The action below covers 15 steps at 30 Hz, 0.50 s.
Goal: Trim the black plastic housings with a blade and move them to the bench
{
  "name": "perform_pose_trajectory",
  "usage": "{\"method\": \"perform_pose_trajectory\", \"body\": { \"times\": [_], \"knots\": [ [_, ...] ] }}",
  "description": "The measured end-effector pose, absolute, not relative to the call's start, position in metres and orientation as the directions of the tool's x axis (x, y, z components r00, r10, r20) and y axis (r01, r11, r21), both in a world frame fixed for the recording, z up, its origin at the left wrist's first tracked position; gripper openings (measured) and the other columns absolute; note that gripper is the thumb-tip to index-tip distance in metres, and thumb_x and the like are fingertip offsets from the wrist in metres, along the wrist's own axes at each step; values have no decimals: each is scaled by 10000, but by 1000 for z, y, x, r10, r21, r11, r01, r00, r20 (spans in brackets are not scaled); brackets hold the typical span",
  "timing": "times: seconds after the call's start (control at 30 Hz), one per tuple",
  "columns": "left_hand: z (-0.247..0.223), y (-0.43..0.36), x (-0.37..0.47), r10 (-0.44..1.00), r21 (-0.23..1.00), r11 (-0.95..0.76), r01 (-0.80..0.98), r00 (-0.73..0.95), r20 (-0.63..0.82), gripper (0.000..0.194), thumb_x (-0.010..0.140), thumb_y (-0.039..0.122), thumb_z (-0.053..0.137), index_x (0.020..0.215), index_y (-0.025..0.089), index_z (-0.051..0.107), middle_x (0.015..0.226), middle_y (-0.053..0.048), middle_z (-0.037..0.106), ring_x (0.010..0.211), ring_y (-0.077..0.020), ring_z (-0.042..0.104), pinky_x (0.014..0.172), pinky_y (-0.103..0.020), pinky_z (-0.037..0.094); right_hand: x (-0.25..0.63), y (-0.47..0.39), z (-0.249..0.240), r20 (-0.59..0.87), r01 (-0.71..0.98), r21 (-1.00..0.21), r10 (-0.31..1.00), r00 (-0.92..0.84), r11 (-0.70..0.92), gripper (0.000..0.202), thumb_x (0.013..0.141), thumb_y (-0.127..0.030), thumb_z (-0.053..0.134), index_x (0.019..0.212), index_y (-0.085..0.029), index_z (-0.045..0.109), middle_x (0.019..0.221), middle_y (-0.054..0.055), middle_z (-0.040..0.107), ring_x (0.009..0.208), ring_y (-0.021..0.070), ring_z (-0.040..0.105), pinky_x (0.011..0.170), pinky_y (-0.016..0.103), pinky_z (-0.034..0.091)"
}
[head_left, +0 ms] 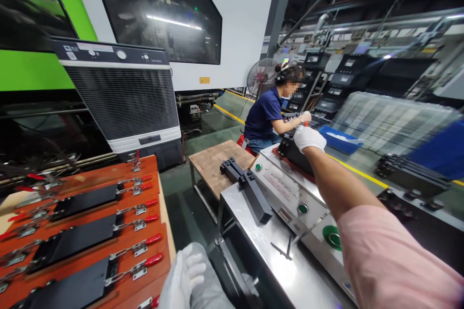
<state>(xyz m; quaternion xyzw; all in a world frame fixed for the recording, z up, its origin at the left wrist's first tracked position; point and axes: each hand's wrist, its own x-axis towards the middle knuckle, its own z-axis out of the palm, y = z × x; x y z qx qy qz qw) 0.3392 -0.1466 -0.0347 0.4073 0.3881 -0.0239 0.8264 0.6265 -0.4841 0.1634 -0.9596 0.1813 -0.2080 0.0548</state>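
White-gloved right hand (309,138), fingers clenched on a long black plastic part (295,154), reaches right of centre over the steel desk (253,246). White-gloved left hand (186,270) rests released at the bottom edge, open floor beyond.

Right hand (309,138) gloved, outstretched, touching black part (295,154) on steel machine (286,231); left hand (186,270) low, idle.

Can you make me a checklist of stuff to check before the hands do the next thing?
1. Right hand gloved and resting on the black part: ok.
2. Whether its fingers grip that part: cannot tell.
3. Left hand gloved, low down, holding nothing: ok.
4. Black bar lying flat on the metal bench: ok.
5. Red clamps shut on the black plates: cannot tell.
6. Co-worker sitting right behind the part: not ok, close.
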Motion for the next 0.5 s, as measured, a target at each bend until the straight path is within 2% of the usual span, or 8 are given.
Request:
{"method": "perform_pose_trajectory", "body": {
  "times": [0.1, 0.2, 0.3, 0.37, 0.4, 0.43, 0.5],
  "knots": [
    [-47, -138, 332, 302, 665, 676, 318, 704, -643, 344, 878, 367, 497, 1099, 116, 578, 842, -109, 716, 670, -198, 673, 569, -271, 525, 618, -470, 169, 375, -312, -176, -357, 856, -934, 463, 997, -338, 296, 1043, -57, 660, 1013, 227, 672, 935, 276, 658, 763, 334, 466],
    [-58, -132, 330, 314, 712, 646, 277, 754, -578, 356, 813, 384, 592, 1065, 133, 603, 904, -109, 722, 744, -209, 680, 626, -279, 535, 594, -454, 173, 393, -262, -157, -303, 868, -952, 549, 1005, -402, 190, 1112, -91, 631, 1080, 226, 654, 979, 285, 636, 756, 336, 450],
    [-56, -137, 347, 281, 791, 537, 292, 823, -494, 433, 792, 449, 610, 1087, 132, 605, 997, -126, 709, 872, -231, 674, 734, -305, 530, 546, -440, 148, 321, -154, -130, -188, 928, -980, 510, 964, -504, 309, 940, -153, 678, 977, 164, 689, 920, 255, 644, 727, 291, 440],
    [-50, -147, 371, 275, 900, 353, 256, 891, -361, 441, 764, 477, 640, 1053, 145, 616, 1002, -106, 700, 905, -228, 656, 765, -306, 509, 505, -434, 114, 214, -87, -128, -114, 970, -988, 364, 902, -483, 476, 835, -191, 682, 853, 101, 704, 817, 215, 660, 685, 251, 441],
    [-47, -154, 385, 270, 950, 227, 214, 923, -273, 396, 742, 462, 669, 985, 153, 627, 951, -83, 697, 876, -217, 647, 753, -297, 496, 486, -433, 96, 154, -62, -143, -84, 985, -988, 302, 902, -442, 487, 874, -209, 679, 868, 77, 705, 798, 194, 663, 673, 236, 443],
    [-44, -162, 401, 248, 983, 87, 164, 952, -181, 328, 723, 436, 695, 885, 160, 626, 855, -54, 684, 817, -202, 633, 726, -288, 479, 469, -433, 77, 36, -92, -167, -99, 994, -982, 254, 908, -389, 481, 941, -218, 666, 912, 71, 701, 803, 193, 665, 670, 241, 449],
    [-41, -181, 436, 196, 985, -155, 72, 980, -41, 246, 737, 394, 680, 711, 171, 580, 683, -16, 623, 704, -179, 588, 694, -291, 449, 444, -434, 46, -34, -257, -147, -255, 966, -955, 244, 921, -305, 431, 1007, -202, 634, 965, 90, 676, 818, 225, 669, 653, 281, 465]
  ]
}}
